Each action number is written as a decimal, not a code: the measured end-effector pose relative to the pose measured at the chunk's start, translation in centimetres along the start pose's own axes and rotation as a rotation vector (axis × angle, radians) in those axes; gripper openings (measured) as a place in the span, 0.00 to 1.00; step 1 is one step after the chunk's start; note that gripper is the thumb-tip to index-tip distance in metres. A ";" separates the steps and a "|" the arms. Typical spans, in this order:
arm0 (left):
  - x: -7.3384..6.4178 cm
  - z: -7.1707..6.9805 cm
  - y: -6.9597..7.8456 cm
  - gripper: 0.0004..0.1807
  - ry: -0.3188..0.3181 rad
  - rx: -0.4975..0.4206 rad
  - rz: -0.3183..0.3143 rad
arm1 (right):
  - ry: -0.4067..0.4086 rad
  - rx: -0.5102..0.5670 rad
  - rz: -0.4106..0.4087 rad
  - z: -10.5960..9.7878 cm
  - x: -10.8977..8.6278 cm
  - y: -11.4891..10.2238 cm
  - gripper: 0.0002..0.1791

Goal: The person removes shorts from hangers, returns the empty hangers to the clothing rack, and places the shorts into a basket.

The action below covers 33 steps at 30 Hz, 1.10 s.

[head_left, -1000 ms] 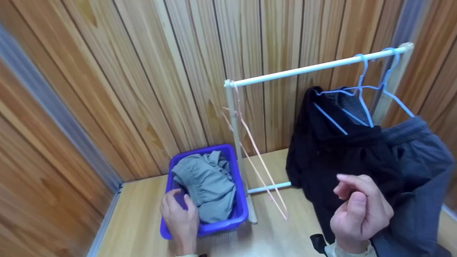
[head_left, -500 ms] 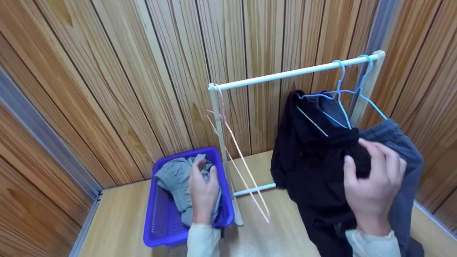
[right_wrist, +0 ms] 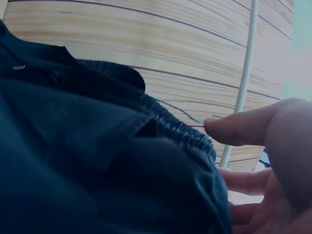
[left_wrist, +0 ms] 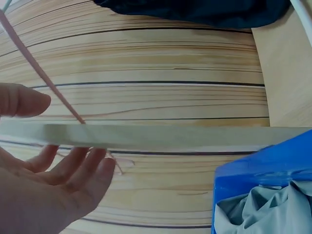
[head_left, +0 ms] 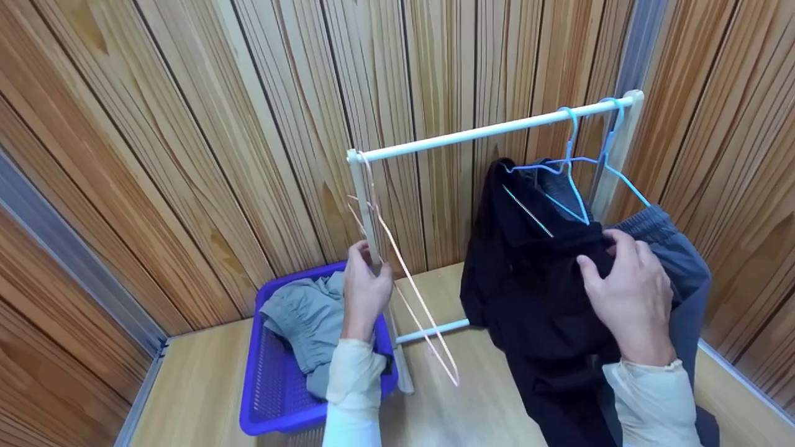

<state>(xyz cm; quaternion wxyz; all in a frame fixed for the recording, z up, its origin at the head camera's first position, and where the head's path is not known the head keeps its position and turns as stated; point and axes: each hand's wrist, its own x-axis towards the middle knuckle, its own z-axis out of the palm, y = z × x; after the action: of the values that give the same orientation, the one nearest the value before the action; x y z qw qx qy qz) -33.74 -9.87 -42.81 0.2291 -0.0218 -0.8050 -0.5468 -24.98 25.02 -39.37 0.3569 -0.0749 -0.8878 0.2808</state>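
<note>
My left hand [head_left: 365, 288] is at the left upright post [left_wrist: 165, 138] of a white clothes rack, thumb on one side and fingers on the other, with a gap at the thumb. A pink hanger [head_left: 407, 267] hangs from the rail beside it. Below stands a purple basket [head_left: 251, 397] holding grey-green elastic-waist trousers [head_left: 304, 316]. My right hand [head_left: 636, 295] is at the waistband edge of black trousers [head_left: 528, 304], which hang on a blue hanger [head_left: 570, 155]. Its thumb [right_wrist: 234, 129] and fingers stand apart around the gathered waistband corner.
Dark grey-blue trousers [head_left: 680, 254] hang behind the black pair on a second blue hanger [head_left: 627, 182]. The rack's rail [head_left: 472, 132] runs in front of a wood-panelled wall [head_left: 279, 124]. A low crossbar [head_left: 435, 331] joins the posts above the light wooden floor [head_left: 466, 403].
My left hand has risen from the basket to the rack post. My right hand has uncurled and moved up to the black trousers' waistband. The head view has shifted.
</note>
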 end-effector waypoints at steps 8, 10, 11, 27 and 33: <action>1.6 1.0 0.0 0.11 0.094 0.095 0.084 | -0.199 -0.109 0.017 0.3 1.1 0.6 0.31; 1.8 1.1 0.0 0.07 0.116 0.117 0.103 | -0.223 -0.123 0.012 0.4 1.2 0.8 0.31; 1.9 1.2 0.0 0.06 0.119 0.127 0.110 | -0.232 -0.128 0.007 0.4 1.3 0.8 0.31; 2.3 1.4 0.3 0.05 0.028 0.128 0.109 | -0.068 -0.100 -0.120 0.9 1.0 1.3 0.17; 2.2 1.4 -0.5 0.05 0.051 0.151 0.133 | -0.021 -0.079 -0.149 1.3 0.7 1.0 0.16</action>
<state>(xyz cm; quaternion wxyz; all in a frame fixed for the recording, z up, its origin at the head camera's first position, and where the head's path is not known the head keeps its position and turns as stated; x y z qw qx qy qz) -36.31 -9.31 -42.75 0.2865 -0.0438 -0.8347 -0.4683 -26.46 25.46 -40.28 0.3641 -0.0195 -0.9050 0.2190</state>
